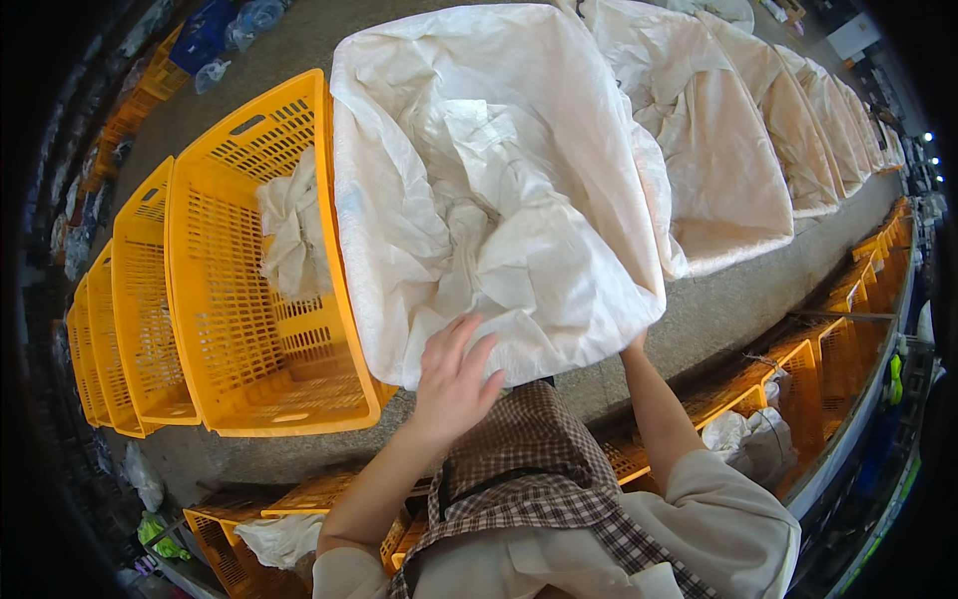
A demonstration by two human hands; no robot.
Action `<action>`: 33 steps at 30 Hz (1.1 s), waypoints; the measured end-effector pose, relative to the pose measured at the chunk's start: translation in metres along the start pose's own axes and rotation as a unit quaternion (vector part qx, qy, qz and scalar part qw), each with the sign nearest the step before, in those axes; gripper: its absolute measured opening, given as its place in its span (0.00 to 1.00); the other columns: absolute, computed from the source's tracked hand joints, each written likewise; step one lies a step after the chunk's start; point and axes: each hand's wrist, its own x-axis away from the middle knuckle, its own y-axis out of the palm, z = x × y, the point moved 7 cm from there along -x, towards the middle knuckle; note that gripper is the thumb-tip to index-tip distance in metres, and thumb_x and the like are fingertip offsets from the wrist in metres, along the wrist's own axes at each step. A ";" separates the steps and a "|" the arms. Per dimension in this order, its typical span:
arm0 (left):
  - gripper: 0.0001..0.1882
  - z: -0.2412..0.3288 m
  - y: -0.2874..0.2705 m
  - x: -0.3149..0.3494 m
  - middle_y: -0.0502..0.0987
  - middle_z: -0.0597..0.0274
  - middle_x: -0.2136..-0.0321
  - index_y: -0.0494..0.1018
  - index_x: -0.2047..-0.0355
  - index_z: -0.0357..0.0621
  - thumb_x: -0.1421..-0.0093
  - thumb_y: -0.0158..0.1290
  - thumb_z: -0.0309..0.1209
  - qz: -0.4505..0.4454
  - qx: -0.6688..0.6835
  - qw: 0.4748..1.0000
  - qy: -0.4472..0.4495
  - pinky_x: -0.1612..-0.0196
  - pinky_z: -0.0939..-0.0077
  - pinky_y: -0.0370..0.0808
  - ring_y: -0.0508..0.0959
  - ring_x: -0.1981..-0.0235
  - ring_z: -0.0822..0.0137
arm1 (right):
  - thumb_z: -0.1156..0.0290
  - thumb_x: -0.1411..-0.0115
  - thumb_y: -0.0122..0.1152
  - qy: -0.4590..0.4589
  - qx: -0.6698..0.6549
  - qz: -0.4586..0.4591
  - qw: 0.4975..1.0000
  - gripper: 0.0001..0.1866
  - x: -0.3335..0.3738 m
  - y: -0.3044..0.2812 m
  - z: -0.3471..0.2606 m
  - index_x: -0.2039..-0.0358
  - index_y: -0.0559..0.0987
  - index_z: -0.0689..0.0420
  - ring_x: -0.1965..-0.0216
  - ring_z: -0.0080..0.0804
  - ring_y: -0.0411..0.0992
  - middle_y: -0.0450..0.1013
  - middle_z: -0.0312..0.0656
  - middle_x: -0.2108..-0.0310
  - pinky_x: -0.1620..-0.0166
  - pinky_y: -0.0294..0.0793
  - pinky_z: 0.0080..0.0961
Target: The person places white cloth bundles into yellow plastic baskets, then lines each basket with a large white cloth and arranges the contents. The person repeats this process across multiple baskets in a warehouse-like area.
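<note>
In front of me stands a crate lined with a white woven sack, its cloth folded over the rim and bunched at the bottom. My left hand is at the near edge of this liner, fingers spread and lying against the cloth. My right hand is at the near right corner, its fingers hidden beneath the draped cloth. Close on the left is a yellow slotted plastic crate with a crumpled off-white sack inside.
More yellow crates line up to the left. On the right runs a row of cloth-lined crates. Behind my body, further yellow crates stand along a rail, some with white bags. Grey concrete floor shows between the rows.
</note>
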 end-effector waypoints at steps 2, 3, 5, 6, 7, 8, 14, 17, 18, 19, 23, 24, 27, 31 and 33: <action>0.29 -0.003 0.013 -0.027 0.59 0.49 0.42 0.66 0.49 0.40 0.49 0.59 0.38 -0.047 -0.005 0.999 0.000 0.44 0.49 0.60 0.62 0.42 0.47 | 0.65 0.36 0.48 0.017 0.015 0.015 1.000 0.21 -0.008 0.004 0.016 0.45 0.67 0.58 0.58 0.29 0.73 0.71 0.45 0.53 0.56 0.73 0.25; 0.30 -0.005 0.023 -0.039 0.57 0.50 0.41 0.65 0.47 0.41 0.48 0.58 0.41 -0.079 -0.013 0.997 0.001 0.44 0.48 0.59 0.60 0.41 0.48 | 0.65 0.36 0.48 0.032 0.025 0.023 0.999 0.21 -0.013 0.007 0.025 0.44 0.67 0.58 0.58 0.30 0.73 0.71 0.45 0.53 0.56 0.73 0.25; 0.33 -0.009 0.045 -0.058 0.54 0.50 0.39 0.63 0.44 0.45 0.46 0.55 0.47 -0.136 -0.027 0.990 0.004 0.42 0.47 0.57 0.58 0.39 0.48 | 0.64 0.36 0.48 0.069 0.062 0.026 0.995 0.21 -0.020 0.013 0.045 0.44 0.67 0.58 0.58 0.30 0.73 0.71 0.45 0.53 0.56 0.73 0.25; 0.35 -0.013 0.058 -0.068 0.53 0.51 0.38 0.61 0.42 0.46 0.46 0.54 0.50 -0.161 -0.034 0.986 0.008 0.42 0.46 0.56 0.57 0.38 0.48 | 0.64 0.36 0.48 0.088 0.087 0.026 0.992 0.21 -0.022 0.014 0.052 0.44 0.67 0.58 0.59 0.30 0.74 0.72 0.45 0.53 0.56 0.73 0.25; 0.36 -0.019 0.072 -0.079 0.52 0.51 0.38 0.60 0.40 0.48 0.45 0.53 0.52 -0.189 -0.049 0.981 0.013 0.42 0.45 0.55 0.57 0.38 0.48 | 0.64 0.36 0.48 0.115 0.137 0.009 0.984 0.21 -0.024 0.012 0.052 0.44 0.66 0.58 0.59 0.31 0.74 0.72 0.45 0.53 0.56 0.73 0.25; 0.41 -0.030 0.087 -0.086 0.50 0.49 0.36 0.55 0.37 0.52 0.46 0.52 0.56 -0.237 -0.054 0.970 -0.003 0.41 0.43 0.54 0.55 0.37 0.47 | 0.64 0.36 0.48 0.147 0.200 -0.013 0.969 0.21 -0.023 0.008 0.046 0.44 0.66 0.58 0.59 0.31 0.74 0.72 0.45 0.53 0.56 0.73 0.25; 0.45 -0.131 0.128 -0.097 0.50 0.46 0.36 0.52 0.36 0.52 0.49 0.53 0.58 -0.359 -0.059 0.910 -0.198 0.41 0.40 0.55 0.54 0.36 0.46 | 0.58 0.35 0.48 0.389 0.391 -0.685 0.477 0.22 0.067 -0.030 -0.127 0.46 0.69 0.58 0.61 0.31 0.77 0.75 0.46 0.56 0.61 0.77 0.27; 0.45 -0.163 0.146 -0.095 0.51 0.45 0.37 0.53 0.37 0.51 0.50 0.54 0.58 -0.395 -0.062 0.883 -0.244 0.42 0.39 0.56 0.53 0.36 0.46 | 0.61 0.36 0.51 0.287 0.163 -0.664 0.671 0.21 0.046 0.046 -0.242 0.48 0.71 0.61 0.62 0.32 0.77 0.77 0.42 0.59 0.60 0.75 0.24; 0.46 -0.169 0.154 -0.098 0.51 0.45 0.37 0.53 0.37 0.51 0.50 0.55 0.58 -0.394 -0.063 0.885 -0.240 0.42 0.39 0.56 0.53 0.36 0.46 | 0.61 0.40 0.56 0.068 0.231 -0.628 0.740 0.21 0.030 0.087 -0.259 0.48 0.72 0.54 0.51 0.37 0.71 0.72 0.44 0.51 0.52 0.72 0.28; 0.46 -0.174 0.164 -0.100 0.52 0.45 0.37 0.53 0.37 0.52 0.50 0.55 0.58 -0.400 -0.064 0.882 -0.242 0.42 0.39 0.56 0.52 0.36 0.46 | 0.59 0.43 0.59 -0.173 0.351 -0.595 0.702 0.24 0.022 0.130 -0.269 0.46 0.71 0.49 0.45 0.40 0.63 0.64 0.44 0.45 0.47 0.67 0.34; 0.46 -0.200 0.197 -0.086 0.52 0.50 0.36 0.53 0.37 0.53 0.51 0.56 0.58 -0.358 -0.071 0.900 -0.237 0.42 0.40 0.56 0.52 0.36 0.48 | 0.54 0.51 0.64 -0.374 0.615 -0.468 0.513 0.36 -0.013 0.291 -0.166 0.40 0.64 0.36 0.32 0.47 0.39 0.41 0.40 0.32 0.37 0.43 0.57; 0.43 -0.219 0.211 -0.075 0.54 0.54 0.36 0.56 0.38 0.53 0.50 0.54 0.57 -0.402 -0.081 0.879 -0.243 0.39 0.44 0.53 0.53 0.36 0.48 | 0.54 0.50 0.64 -0.330 0.656 -0.475 0.485 0.37 -0.033 0.318 -0.125 0.39 0.62 0.35 0.32 0.47 0.37 0.39 0.39 0.31 0.37 0.40 0.61; 0.39 -0.262 0.226 -0.011 0.57 0.56 0.38 0.60 0.40 0.54 0.49 0.53 0.57 -0.388 -0.107 0.880 -0.252 0.38 0.48 0.51 0.54 0.36 0.49 | 0.54 0.49 0.62 -0.344 0.707 -0.447 0.426 0.38 -0.092 0.361 -0.016 0.38 0.59 0.33 0.31 0.45 0.33 0.35 0.39 0.31 0.36 0.35 0.60; 0.29 -0.319 0.267 0.087 0.65 0.55 0.42 0.67 0.44 0.55 0.44 0.48 0.52 -0.522 -0.153 0.748 -0.381 0.38 0.51 0.52 0.59 0.39 0.52 | 0.57 0.44 0.57 -0.164 0.450 -0.299 0.825 0.38 -0.228 0.339 0.059 0.35 0.53 0.44 0.31 0.46 0.33 0.37 0.39 0.31 0.35 0.36 0.54; 0.23 -0.325 0.281 0.095 0.69 0.54 0.46 0.71 0.47 0.55 0.41 0.46 0.47 -0.478 -0.171 0.761 -0.404 0.39 0.53 0.54 0.63 0.41 0.55 | 0.61 0.43 0.55 -0.275 0.799 -0.245 0.475 0.34 -0.240 0.349 0.087 0.37 0.58 0.48 0.32 0.44 0.39 0.45 0.44 0.33 0.36 0.42 0.54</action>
